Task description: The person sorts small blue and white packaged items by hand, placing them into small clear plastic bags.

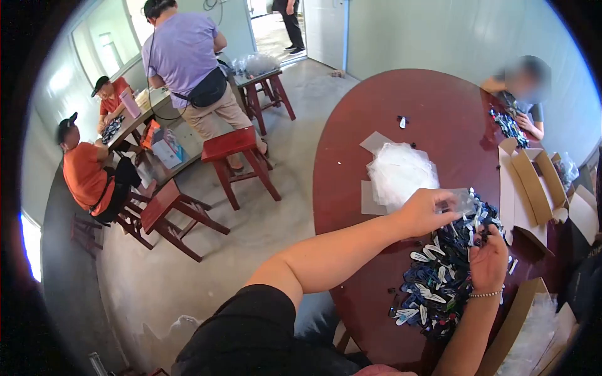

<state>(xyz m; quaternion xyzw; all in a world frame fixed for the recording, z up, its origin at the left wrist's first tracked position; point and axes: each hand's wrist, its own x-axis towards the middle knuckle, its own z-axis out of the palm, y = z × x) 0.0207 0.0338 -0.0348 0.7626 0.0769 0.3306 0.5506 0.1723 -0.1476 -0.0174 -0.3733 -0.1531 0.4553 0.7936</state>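
Note:
My left hand [427, 212] pinches a small clear plastic bag [463, 202] above the far part of a heap of snap hair clips [433, 285]. The clips are mostly dark, with some white and silver ones among them. Over the right side of the heap, my right hand [488, 260], with a beaded bracelet at the wrist, has its fingers curled around dark hair clips [481, 235]; how many cannot be made out. Beyond my left hand lies a loose stack of clear plastic bags [401, 172].
The dark red table [351, 138] carries open cardboard boxes [532, 182] on the right and a box with plastic bags [530, 332] nearer me. One person [530, 94] sits across by another clip pile [506, 125]. Red stools [232, 147] and other people are at the left.

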